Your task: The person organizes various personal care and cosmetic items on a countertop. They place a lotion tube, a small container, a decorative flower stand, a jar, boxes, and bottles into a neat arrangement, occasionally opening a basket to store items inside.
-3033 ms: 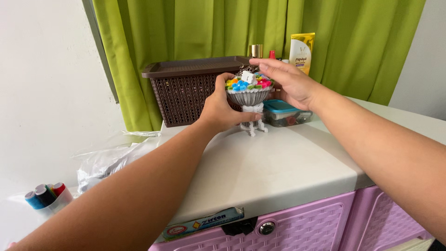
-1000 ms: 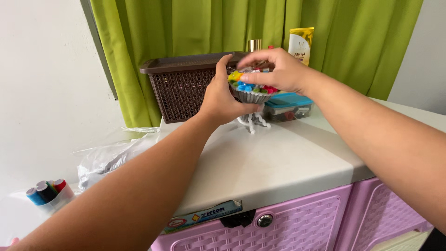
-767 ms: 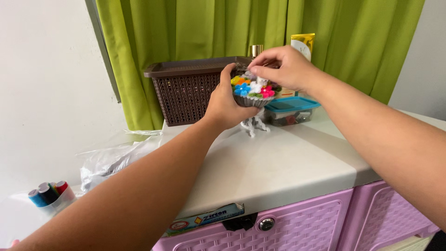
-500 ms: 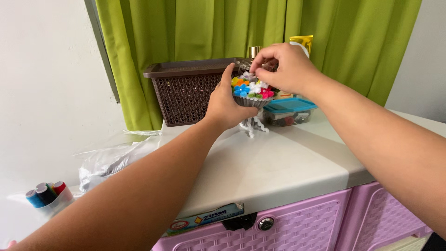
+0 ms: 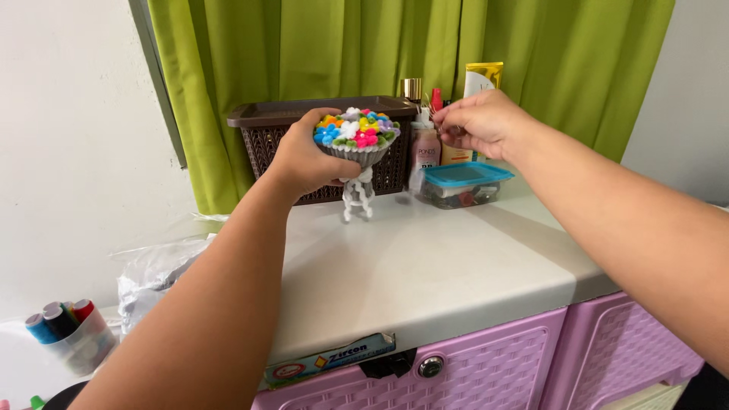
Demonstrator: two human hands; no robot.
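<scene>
Bouquet gripped under its cup by left hand, kept upright; right hand pinches something small, unclear what.

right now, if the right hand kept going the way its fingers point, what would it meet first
Probably the pink bottle just left of the right hand, in front of the brown basket. Depth is unclear, so it might pass in front.

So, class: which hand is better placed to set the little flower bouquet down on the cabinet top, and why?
The left hand. It already grips the flower bouquet just above the cabinet top, ribbon hanging close to it. The right hand is off to the side, fingertips pinched, near the bottles.
</scene>
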